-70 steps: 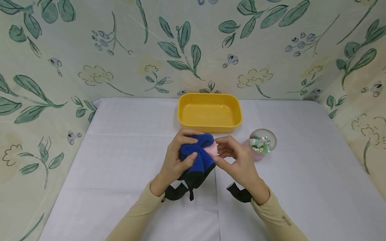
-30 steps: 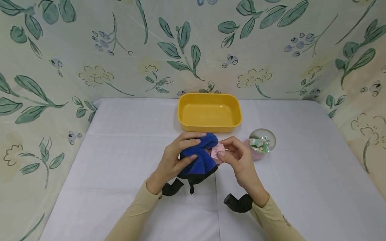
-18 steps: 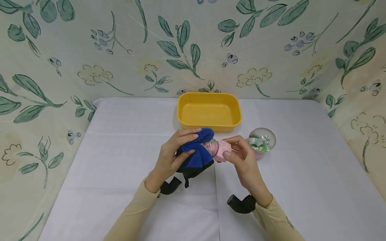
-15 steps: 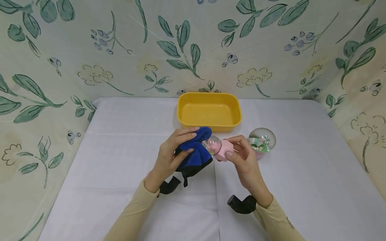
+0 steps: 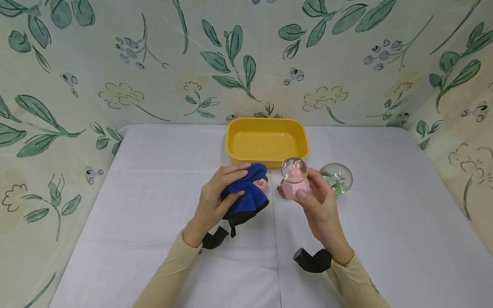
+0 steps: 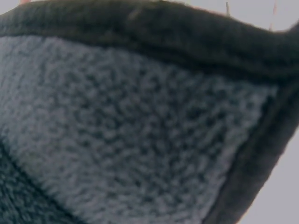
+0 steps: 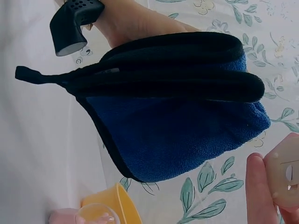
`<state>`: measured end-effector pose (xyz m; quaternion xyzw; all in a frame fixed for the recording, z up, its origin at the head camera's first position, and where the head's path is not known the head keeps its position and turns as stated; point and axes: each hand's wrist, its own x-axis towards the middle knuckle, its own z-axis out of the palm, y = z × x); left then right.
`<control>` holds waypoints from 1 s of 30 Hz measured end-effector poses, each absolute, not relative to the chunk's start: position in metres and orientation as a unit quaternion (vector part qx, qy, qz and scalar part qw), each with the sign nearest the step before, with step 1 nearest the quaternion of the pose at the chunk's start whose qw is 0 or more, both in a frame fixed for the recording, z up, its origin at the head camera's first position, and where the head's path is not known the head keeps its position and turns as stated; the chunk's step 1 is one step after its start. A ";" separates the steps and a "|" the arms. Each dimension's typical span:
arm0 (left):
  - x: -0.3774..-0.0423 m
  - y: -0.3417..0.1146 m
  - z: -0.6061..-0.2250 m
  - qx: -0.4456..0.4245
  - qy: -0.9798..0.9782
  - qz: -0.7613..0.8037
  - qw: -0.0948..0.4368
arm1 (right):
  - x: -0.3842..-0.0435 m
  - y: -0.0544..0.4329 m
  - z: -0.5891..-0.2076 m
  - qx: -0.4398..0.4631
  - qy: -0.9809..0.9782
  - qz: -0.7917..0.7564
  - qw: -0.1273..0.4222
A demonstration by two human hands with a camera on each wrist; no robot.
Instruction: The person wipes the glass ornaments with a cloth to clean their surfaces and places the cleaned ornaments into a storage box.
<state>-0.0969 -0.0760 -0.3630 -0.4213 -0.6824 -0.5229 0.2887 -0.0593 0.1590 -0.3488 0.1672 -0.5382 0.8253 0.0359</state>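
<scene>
A small pink snow globe (image 5: 295, 186) with a clear dome is held upright by my right hand (image 5: 321, 205), its fingers and thumb round the base. In the right wrist view the underside of its pink base (image 7: 286, 175) shows at the right edge. My left hand (image 5: 212, 194) grips a bunched blue cloth (image 5: 248, 194) with black edging and a small loop. That cloth (image 6: 140, 126) fills most of the left wrist view. Just behind it in the head view, a pink globe-like object (image 5: 262, 183) is mostly hidden. A larger snow globe (image 5: 339, 177) stands behind my right hand, its base covered.
A yellow tray (image 5: 267, 162) stands at the back middle of the white-covered table (image 5: 161, 171). In the right wrist view a pink-based snow globe (image 7: 98, 215) appears beside the tray. Leaf-patterned fabric (image 5: 246, 64) surrounds the table. A black wrist mount (image 5: 313, 260) sits under each wrist.
The right hand has drawn the small snow globe out of the cloth, moved it right and turned it upright. The left hand, still gripping the cloth, has shifted slightly left.
</scene>
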 end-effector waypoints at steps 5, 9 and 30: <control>-0.096 -0.076 -0.365 -0.420 -0.680 -0.530 0.283 | -0.061 0.160 -0.350 0.183 -0.524 0.832 0.019; -0.096 -0.075 -0.364 -0.415 -0.671 -0.545 0.283 | -0.061 0.162 -0.350 0.170 -0.535 0.828 0.012; -0.092 -0.067 -0.360 -0.406 -0.666 -0.571 0.255 | -0.064 0.163 -0.346 0.174 -0.614 0.770 0.004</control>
